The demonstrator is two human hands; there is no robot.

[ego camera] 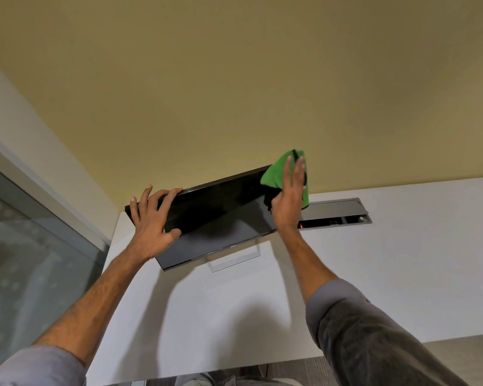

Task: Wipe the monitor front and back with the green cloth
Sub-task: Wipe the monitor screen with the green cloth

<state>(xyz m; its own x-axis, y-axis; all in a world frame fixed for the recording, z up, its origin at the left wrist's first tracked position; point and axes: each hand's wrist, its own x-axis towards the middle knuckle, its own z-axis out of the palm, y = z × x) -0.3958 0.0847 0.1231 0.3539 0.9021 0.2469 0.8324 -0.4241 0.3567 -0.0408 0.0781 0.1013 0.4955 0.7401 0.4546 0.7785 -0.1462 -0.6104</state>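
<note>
L hand [151, 221] grips monitor [223, 210], R hand [289, 201] presses cloth [276, 174].

Count as I log it: one monitor [221, 210], one green cloth [276, 174], two hands — one left hand [151, 221], one right hand [289, 201]. One table [374, 274], one cable hatch [335, 211], one stand [234, 259] — seven items total.

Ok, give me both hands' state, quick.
Left hand: fingers curled over the top-left edge of the flat black monitor, gripping it.
Right hand: open, straight fingers pressing the bright green cloth against the monitor.
</note>
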